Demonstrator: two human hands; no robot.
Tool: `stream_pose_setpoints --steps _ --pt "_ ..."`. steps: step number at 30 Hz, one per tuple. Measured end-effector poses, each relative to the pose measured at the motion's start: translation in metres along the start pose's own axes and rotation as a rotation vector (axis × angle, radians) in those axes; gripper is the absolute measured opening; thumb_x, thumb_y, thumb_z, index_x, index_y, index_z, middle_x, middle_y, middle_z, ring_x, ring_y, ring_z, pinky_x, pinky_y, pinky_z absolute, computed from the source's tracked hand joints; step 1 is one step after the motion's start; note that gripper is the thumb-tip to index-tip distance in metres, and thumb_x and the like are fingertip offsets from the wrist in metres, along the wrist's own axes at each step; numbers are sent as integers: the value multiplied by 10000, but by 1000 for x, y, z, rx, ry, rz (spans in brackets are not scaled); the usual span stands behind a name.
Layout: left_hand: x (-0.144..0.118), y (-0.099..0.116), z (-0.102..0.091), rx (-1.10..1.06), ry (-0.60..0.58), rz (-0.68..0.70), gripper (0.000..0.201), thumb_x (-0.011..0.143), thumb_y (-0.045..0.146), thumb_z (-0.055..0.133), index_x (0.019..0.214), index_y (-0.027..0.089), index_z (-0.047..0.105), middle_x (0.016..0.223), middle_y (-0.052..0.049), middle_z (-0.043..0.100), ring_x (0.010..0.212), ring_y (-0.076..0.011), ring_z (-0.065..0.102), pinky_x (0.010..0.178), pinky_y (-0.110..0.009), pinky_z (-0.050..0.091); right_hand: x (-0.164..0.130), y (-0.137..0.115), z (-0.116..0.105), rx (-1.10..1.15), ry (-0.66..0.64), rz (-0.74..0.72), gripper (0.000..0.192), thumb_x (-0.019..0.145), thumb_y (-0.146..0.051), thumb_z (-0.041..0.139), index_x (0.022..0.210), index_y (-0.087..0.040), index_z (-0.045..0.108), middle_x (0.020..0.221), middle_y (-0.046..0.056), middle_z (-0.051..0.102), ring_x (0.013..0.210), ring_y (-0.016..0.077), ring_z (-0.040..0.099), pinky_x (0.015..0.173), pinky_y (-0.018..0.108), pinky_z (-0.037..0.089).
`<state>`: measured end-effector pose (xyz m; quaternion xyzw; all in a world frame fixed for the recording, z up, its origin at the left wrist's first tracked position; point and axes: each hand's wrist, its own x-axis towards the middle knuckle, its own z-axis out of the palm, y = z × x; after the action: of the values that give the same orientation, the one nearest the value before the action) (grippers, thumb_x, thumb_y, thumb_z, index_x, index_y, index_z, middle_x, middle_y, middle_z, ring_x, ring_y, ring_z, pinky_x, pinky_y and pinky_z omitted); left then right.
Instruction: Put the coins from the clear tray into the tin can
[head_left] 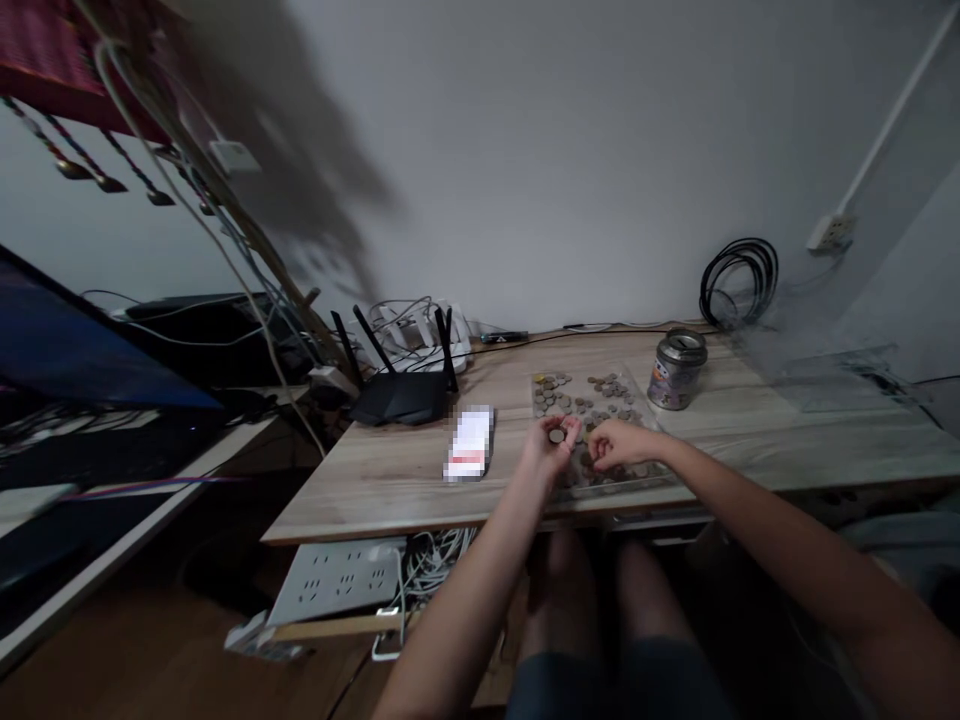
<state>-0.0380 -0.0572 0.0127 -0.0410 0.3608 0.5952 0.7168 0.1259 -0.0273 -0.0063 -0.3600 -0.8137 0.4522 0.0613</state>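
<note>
Many coins [600, 413] lie spread on a clear tray [651, 412] near the desk's front edge. My left hand [551, 445] is cupped, palm up, over the tray's left side, its fingers curled around a round coin [556, 436]. Just to its right, my right hand [622, 444] hangs low over the coins with fingers bent together and pointing down. What sits between those fingertips, if anything, is hidden. Behind the tray at the right stands a can-shaped coin bank [676, 370] with a cartoon print and a slot in its lid.
On the wooden desk [360, 490] a phone [470, 442] lies left of my hands. Behind it are a black router [401, 397] and a white router [431, 355]. A black cable coil [740, 282] leans on the wall. Clear plastic sheeting [832, 370] covers the right end.
</note>
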Motion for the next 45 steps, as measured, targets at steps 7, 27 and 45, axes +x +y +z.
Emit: stream_pose_setpoints --steps 7,27,45 --pt "32 -6 29 251 -129 -246 194 860 198 374 850 99 541 680 -101 591 633 -172 624 485 -264 539 5 -24 -70 202 294 -27 336 596 -418 683 726 -117 609 589 4 600 512 93 517 500 217 417" --pt "91 27 61 135 -272 -207 150 795 139 364 651 154 405 534 15 387 347 -27 298 298 -109 138 -50 38 -158 -473 1439 468 234 695 -398 555 706 -206 689 715 65 669 622 188 556 509 273 310" --pt "84 9 48 703 -410 66 65 714 140 577 730 91 617 633 -48 622 346 5 306 305 -112 108 48 15 -67 -267 782 -73 239 802 -310 497 873 -189 691 824 61 655 721 168 563 643 268 415"
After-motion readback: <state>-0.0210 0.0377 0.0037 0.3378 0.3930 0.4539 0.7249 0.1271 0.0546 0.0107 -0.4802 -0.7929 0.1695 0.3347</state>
